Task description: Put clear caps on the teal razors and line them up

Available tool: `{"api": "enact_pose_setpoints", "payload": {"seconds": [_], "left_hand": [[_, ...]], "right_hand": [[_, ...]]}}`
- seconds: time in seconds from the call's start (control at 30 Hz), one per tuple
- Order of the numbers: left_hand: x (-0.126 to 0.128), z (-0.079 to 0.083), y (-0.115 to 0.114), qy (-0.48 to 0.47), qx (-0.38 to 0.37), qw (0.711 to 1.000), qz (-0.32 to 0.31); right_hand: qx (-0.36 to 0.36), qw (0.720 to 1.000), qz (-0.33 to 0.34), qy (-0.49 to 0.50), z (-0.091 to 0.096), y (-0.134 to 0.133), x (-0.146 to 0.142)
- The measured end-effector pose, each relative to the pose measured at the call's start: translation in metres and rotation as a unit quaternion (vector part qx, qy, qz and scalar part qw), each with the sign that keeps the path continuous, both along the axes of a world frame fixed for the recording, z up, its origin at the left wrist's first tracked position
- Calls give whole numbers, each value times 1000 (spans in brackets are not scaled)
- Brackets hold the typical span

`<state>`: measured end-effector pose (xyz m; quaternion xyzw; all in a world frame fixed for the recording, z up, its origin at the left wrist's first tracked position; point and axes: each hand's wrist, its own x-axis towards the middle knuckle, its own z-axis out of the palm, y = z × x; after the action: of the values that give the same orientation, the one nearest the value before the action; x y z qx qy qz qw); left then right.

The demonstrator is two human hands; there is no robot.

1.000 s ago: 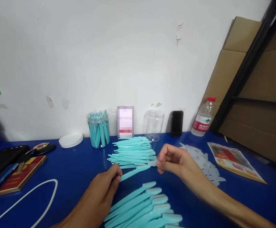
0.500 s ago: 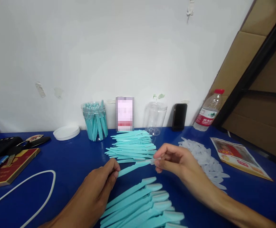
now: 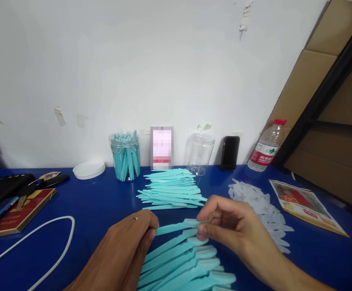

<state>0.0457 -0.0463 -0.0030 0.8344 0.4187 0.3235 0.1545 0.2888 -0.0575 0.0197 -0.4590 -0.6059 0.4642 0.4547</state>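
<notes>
Turquoise tool [image 3: 176, 227] is being pinched by left hand [image 3: 125, 242] and right hand [image 3: 232, 226]; translucent pieces [image 3: 262, 208] are lying beyond the latter.

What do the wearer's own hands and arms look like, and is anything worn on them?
Both the left hand and the right hand are ungloved, and no sleeve or watch shows on the visible parts of the arms. A small bright, pointed spot shows near the left knuckles; whether it is jewellery, I cannot tell.
</notes>
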Motion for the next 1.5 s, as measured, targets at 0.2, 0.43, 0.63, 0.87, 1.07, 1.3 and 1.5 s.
{"api": "enact_pose_setpoints", "payload": {"seconds": [0.2,0.43,0.63,0.87,1.07,1.3,1.5], "left_hand": [[5,6,-1,15,-58,997,-40],[12,18,-9,-38,15,998,-43],[12,21,-10,-41,71,993,-84],[9,17,-2,-44,-49,993,-96],[4,13,13,-6,-61,998,-30],[-6,-3,29,142,44,989,-26],[-8,-11,37,178,97,979,-20]], "right_hand": [[121,983,-25,-136,-2,3,2],[348,885,22,-309,1,-4,7],[365,868,36,-336,13,-8,5],[280,873,94,-388,13,-2,11],[222,857,128,-447,12,-2,12],[246,871,35,-424,18,6,27],[168,779,-221,-562,35,44,74]]}}
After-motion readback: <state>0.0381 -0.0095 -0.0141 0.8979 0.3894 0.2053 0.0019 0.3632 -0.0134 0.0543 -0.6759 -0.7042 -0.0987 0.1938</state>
